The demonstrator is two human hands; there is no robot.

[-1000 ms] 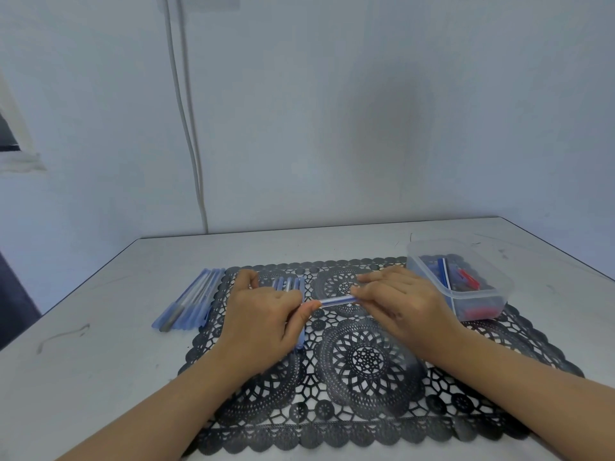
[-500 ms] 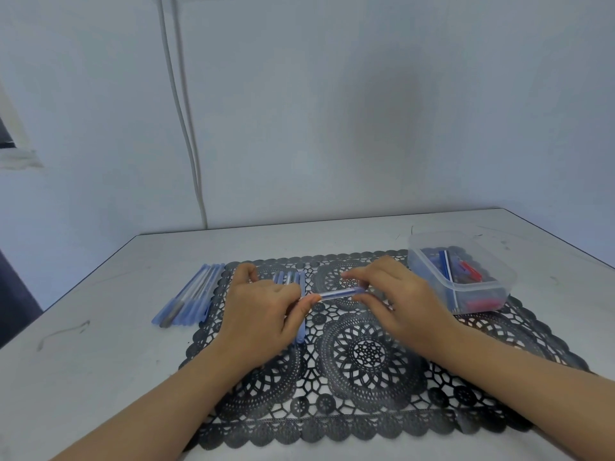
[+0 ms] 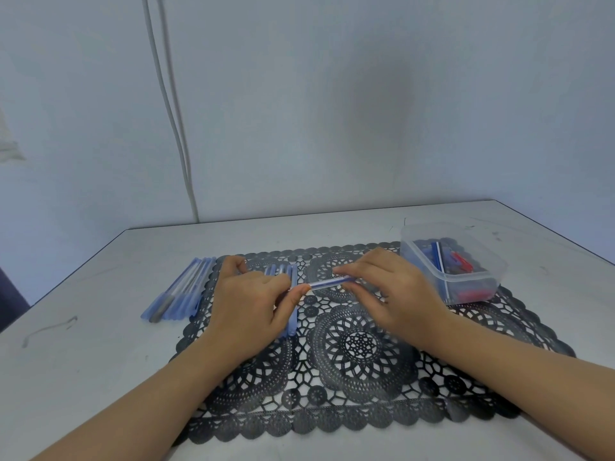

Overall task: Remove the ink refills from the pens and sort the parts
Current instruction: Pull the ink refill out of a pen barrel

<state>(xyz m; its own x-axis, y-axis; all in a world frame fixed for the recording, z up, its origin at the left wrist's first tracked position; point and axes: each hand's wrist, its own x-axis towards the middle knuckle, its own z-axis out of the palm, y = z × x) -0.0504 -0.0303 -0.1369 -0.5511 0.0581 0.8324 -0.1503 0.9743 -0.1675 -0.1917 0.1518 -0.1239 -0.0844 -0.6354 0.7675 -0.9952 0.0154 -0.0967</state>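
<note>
**Gripping one pen at both ends**

One pen (image 3: 329, 281) is held roughly level just above the mat (image 3: 359, 347). Its left end is pinched between the thumb and curled fingers of the left hand (image 3: 248, 304). Its right end is pinched between the thumb and fingertips of the right hand (image 3: 396, 291). Only the short stretch between the two grips is seen: a clear barrel with a blue line inside.

Just behind and beneath the left grip, a row (image 3: 294, 272) of blue pens is laid on the mat, mostly hidden by that hand. Well to the left of that grip, a bundle (image 3: 181, 291) of blue pens is laid across the mat's edge and onto the table (image 3: 83, 361). To the right of the right grip, near but apart, a clear box (image 3: 479, 272) is set on the mat's far corner, and blue and red parts are seen inside it.
</note>
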